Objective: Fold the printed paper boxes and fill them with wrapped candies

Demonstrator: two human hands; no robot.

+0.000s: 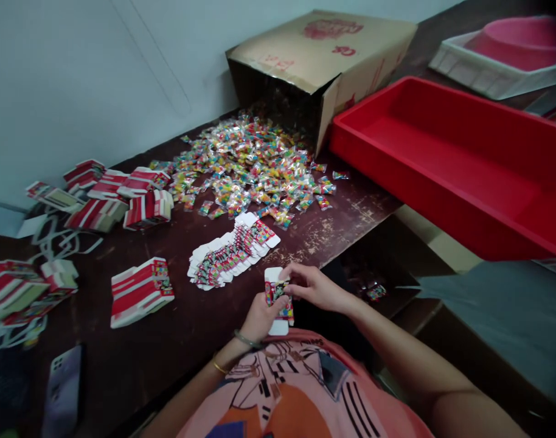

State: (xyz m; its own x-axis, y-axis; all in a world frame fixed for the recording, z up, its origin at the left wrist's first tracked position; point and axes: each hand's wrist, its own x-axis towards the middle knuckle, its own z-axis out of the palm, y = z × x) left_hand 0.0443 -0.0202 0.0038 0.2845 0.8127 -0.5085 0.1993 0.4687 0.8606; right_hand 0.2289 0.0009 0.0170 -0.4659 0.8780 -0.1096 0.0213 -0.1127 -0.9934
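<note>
Close to my body, at the table's front edge, I hold a small printed candy box with white end flaps sticking out at both ends. My left hand grips its left side, the thumb across the printed face. At the upper right of the box my right hand is closed, its thumb and fingers pinching the edge near the top flap. Just beyond lies a fanned row of flat candy boxes. Behind that spreads a big heap of small clear candy packets with colourful pieces inside.
A cardboard carton lies on its side behind the heap. A red plastic tray juts over the right edge. Red-and-white box stacks sit left, with loose white straps and a phone. A white crate stands far right.
</note>
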